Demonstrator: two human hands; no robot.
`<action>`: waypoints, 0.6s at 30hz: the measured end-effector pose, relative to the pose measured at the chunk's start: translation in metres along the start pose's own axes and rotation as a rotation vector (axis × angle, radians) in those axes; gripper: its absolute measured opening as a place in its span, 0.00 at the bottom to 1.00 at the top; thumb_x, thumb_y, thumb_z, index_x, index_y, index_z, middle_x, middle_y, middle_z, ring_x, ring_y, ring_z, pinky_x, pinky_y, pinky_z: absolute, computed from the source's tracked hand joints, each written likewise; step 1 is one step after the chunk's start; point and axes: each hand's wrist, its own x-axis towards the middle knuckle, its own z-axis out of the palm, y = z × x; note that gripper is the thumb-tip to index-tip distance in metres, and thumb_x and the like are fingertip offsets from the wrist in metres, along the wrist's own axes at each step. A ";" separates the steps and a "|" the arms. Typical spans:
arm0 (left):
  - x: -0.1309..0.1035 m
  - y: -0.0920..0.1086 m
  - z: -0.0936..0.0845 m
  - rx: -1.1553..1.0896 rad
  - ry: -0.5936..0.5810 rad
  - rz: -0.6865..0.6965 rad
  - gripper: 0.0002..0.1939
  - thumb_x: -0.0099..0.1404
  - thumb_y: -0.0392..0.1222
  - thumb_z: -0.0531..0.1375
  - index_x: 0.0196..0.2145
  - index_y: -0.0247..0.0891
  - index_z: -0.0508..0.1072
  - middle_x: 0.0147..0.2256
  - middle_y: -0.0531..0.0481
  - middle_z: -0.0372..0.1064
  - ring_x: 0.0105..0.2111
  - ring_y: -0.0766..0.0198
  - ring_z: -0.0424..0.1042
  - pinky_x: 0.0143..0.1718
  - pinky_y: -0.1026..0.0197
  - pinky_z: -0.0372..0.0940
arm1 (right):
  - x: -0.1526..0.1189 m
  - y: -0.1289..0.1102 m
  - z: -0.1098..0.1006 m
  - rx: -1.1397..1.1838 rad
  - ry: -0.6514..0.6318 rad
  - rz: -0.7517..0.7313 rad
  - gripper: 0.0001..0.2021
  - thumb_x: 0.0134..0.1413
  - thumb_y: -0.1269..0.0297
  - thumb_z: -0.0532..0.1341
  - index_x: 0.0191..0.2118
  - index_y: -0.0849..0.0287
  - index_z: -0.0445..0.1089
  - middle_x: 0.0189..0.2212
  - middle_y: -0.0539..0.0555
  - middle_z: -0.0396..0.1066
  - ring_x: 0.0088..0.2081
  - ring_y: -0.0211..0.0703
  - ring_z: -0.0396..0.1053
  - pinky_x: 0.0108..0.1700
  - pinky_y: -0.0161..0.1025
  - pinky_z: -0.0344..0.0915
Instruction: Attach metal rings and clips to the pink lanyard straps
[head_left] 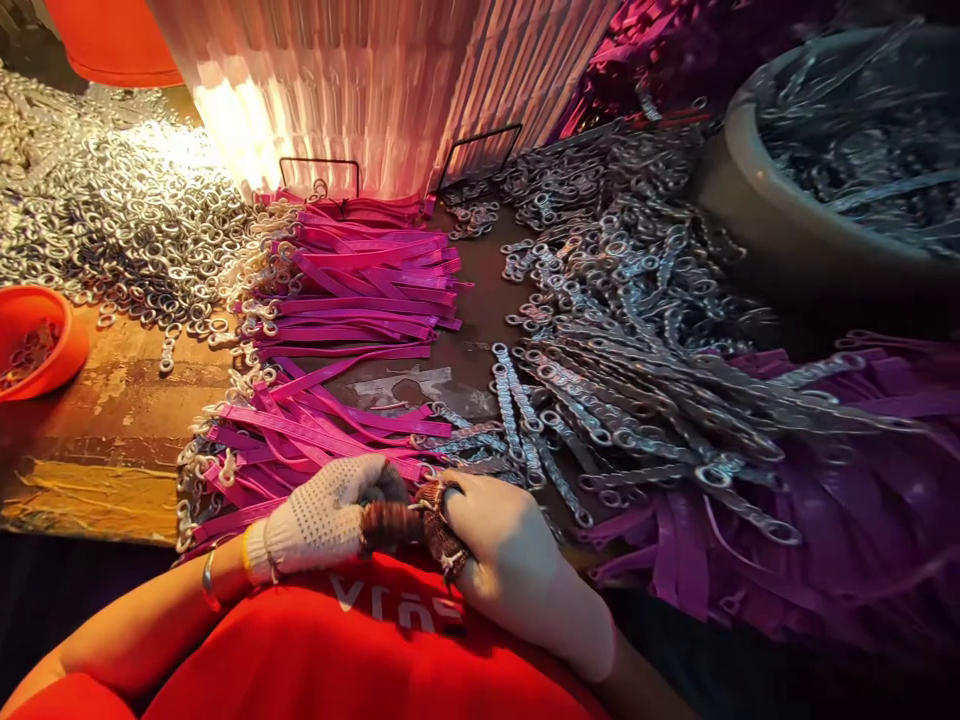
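Note:
My left hand (334, 515), in a pale dotted work glove with brown-wrapped fingers, is closed in front of my red shirt. Beside it, almost touching, is my right hand (510, 555), in a plain pale glove, its fingers and thumb also wrapped in brown and curled in. What they pinch between them is hidden by the wrapped fingers. A small metal ring (427, 473) shows just above my fingertips, at the end of a pink strap. More pink straps (315, 425) with metal links on their left ends lie beyond my left hand. Silver braided strips (517, 400) with ring ends lie beyond my right hand.
At left is a heap of silver links (172, 220) and an orange bowl (37, 345) of small parts. A corrugated translucent panel (375, 90) stands at the back. On the right are a large grey tub (795, 220) of strips and purple straps (840, 500).

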 end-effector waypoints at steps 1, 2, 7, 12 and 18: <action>-0.001 0.000 0.000 0.064 -0.041 0.043 0.14 0.62 0.49 0.63 0.33 0.35 0.68 0.27 0.54 0.67 0.25 0.69 0.62 0.25 0.68 0.57 | -0.001 -0.001 0.000 -0.030 0.001 -0.002 0.06 0.46 0.73 0.54 0.24 0.56 0.62 0.23 0.51 0.65 0.25 0.39 0.57 0.28 0.38 0.49; -0.002 0.001 0.000 0.115 -0.069 0.080 0.13 0.62 0.48 0.63 0.32 0.35 0.68 0.27 0.53 0.67 0.26 0.69 0.62 0.26 0.68 0.57 | -0.001 -0.002 0.000 -0.065 0.008 -0.002 0.05 0.44 0.72 0.54 0.23 0.56 0.61 0.22 0.51 0.64 0.24 0.39 0.55 0.28 0.39 0.48; 0.002 0.008 0.008 -0.073 -0.073 -0.007 0.14 0.67 0.50 0.57 0.30 0.37 0.63 0.19 0.57 0.60 0.17 0.72 0.55 0.18 0.68 0.49 | 0.003 -0.011 -0.002 -0.311 0.075 0.004 0.01 0.36 0.68 0.57 0.21 0.56 0.63 0.22 0.54 0.66 0.23 0.40 0.56 0.28 0.41 0.46; 0.025 0.026 0.006 -0.152 0.014 0.098 0.18 0.68 0.53 0.56 0.27 0.38 0.62 0.17 0.57 0.57 0.15 0.73 0.53 0.17 0.68 0.48 | 0.000 0.000 0.001 -0.392 0.157 0.037 0.02 0.44 0.68 0.59 0.27 0.58 0.69 0.24 0.57 0.69 0.25 0.44 0.63 0.27 0.41 0.51; 0.096 0.030 -0.007 0.672 0.132 0.316 0.05 0.57 0.31 0.60 0.30 0.36 0.75 0.32 0.47 0.72 0.34 0.60 0.70 0.38 0.62 0.63 | -0.010 0.040 -0.001 -0.135 0.489 0.351 0.13 0.62 0.68 0.53 0.46 0.57 0.73 0.37 0.58 0.78 0.37 0.50 0.74 0.39 0.42 0.67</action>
